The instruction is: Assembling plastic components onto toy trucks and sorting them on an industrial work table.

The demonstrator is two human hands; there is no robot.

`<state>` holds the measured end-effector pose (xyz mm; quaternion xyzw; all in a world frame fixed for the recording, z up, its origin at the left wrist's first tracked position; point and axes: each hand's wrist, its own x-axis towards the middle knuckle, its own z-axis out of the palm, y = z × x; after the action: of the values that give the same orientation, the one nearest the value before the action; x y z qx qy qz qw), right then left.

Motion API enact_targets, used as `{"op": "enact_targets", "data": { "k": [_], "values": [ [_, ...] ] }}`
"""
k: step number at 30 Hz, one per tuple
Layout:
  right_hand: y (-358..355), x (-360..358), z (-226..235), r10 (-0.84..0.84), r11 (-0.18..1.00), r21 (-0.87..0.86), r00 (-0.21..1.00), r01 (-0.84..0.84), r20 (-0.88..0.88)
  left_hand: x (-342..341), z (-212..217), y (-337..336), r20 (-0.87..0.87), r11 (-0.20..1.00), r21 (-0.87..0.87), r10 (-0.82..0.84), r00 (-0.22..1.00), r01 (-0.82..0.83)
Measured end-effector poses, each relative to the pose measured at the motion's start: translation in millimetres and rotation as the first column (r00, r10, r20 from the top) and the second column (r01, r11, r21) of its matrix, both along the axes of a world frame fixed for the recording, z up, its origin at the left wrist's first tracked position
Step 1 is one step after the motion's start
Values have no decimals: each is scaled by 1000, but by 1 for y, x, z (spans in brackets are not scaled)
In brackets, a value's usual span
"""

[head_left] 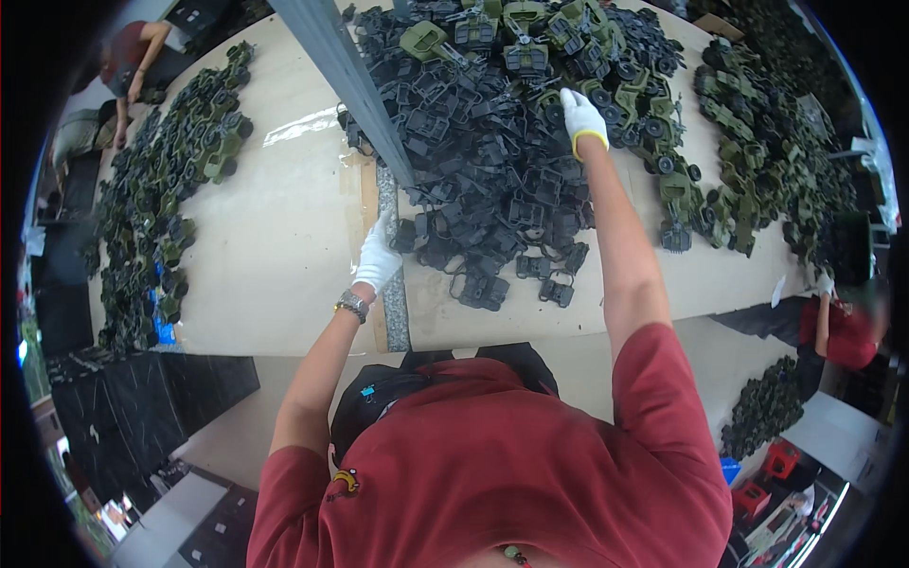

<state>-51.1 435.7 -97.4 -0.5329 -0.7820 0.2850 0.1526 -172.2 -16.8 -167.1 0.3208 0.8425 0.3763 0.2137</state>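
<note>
My left hand (378, 259), in a white glove, rests by the speckled strip (392, 308) on the table. Its fingers are stretched out and touch or nearly touch a small black plastic part (405, 236) at the pile's left edge. My right hand (583, 117), also gloved in white, reaches far over the pile with its fingers extended, close to the green toy vehicles (629, 102). Nothing shows in its grasp, though its palm side is hidden. Between my arms lies a large heap of black plastic parts (473, 161), with a few loose ones at the near edge.
A grey metal post (346, 80) rises between my hands' areas. Rows of green vehicles (175, 189) line the table's left side, and more green vehicles (757, 142) lie at right. People (128, 66) work at the far left, and another person (846, 327) at the right.
</note>
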Motion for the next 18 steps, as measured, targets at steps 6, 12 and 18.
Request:
{"op": "enact_targets", "data": {
  "k": [6, 12, 18],
  "values": [
    [14, -33, -24, -64, 987, -159, 987, 40, -148, 48, 65, -10, 115, 960, -114, 269, 956, -257],
    [0, -10, -26, -125, 992, -23, 981, 123, -149, 95, 96, 25, -7, 990, 95, 108, 994, -107],
    [4, 26, -40, -23, 993, 100, 948, 58, -319, 127, 129, 50, 98, 985, 167, 30, 995, -46]
  ]
}}
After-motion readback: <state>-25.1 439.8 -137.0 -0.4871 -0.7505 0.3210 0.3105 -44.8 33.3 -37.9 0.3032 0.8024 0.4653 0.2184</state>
